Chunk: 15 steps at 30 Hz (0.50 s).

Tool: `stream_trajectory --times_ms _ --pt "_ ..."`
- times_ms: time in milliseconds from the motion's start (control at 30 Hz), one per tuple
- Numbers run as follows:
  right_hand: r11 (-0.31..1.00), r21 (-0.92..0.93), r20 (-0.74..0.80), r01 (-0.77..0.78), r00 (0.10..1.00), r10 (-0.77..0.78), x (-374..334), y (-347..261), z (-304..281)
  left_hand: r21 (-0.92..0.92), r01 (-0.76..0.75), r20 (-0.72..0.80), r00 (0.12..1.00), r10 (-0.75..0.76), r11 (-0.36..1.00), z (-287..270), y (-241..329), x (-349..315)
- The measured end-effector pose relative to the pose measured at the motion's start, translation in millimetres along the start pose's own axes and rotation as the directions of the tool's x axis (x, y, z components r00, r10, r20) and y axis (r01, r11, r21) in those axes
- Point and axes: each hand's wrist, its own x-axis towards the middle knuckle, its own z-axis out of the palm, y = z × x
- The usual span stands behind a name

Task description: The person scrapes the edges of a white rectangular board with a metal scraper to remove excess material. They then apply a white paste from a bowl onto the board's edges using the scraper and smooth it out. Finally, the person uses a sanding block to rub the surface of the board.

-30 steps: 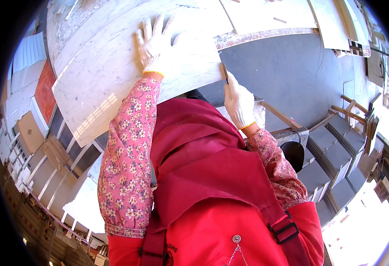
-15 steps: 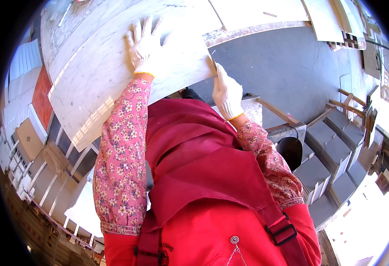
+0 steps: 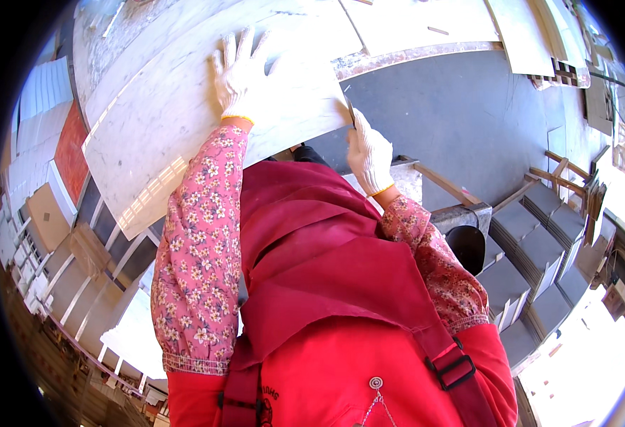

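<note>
My left hand (image 3: pixel 240 82), in a white knit glove, lies flat with spread fingers on a large white marble-patterned slab (image 3: pixel 141 156). The slab has light grey veins and a glossy surface that reflects light. At the slab's right edge, my right hand (image 3: pixel 371 158), also gloved in white, is closed around a thin, dark, flat tool (image 3: pixel 350 110). Its slim end sticks out past my fingers along the slab's edge. The exact kind of tool is hidden by my grip.
Beyond the slab runs a worn ledge (image 3: pixel 419 58) with white panels behind it. Grey floor (image 3: pixel 440 107) lies to the right. Stacked grey tiles (image 3: pixel 540 249) and a wooden frame (image 3: pixel 565 174) stand on the right, near a dark round object (image 3: pixel 466 248). Cardboard (image 3: pixel 48 217) stands at left.
My right hand has moved slightly nearer me and right along the slab's edge, showing more of the tool. My left hand stays flat on the slab. The whole view has shifted slightly.
</note>
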Motion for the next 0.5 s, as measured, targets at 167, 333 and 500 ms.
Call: stream_trajectory --times_ms 167,333,500 --pt "0.995 0.082 -0.045 0.057 0.998 -0.053 7 6 10 0.018 0.009 0.022 1.000 -0.010 1.000 0 -1 0" --pt "0.978 0.169 -0.051 0.121 0.992 -0.114 48 10 24 0.018 -0.001 0.009 1.000 0.001 1.000 -1 -2 2" --pt "0.952 0.285 0.063 -0.115 0.993 0.101 33 12 15 -0.010 0.002 0.016 1.000 -0.001 1.000 1 -2 0"
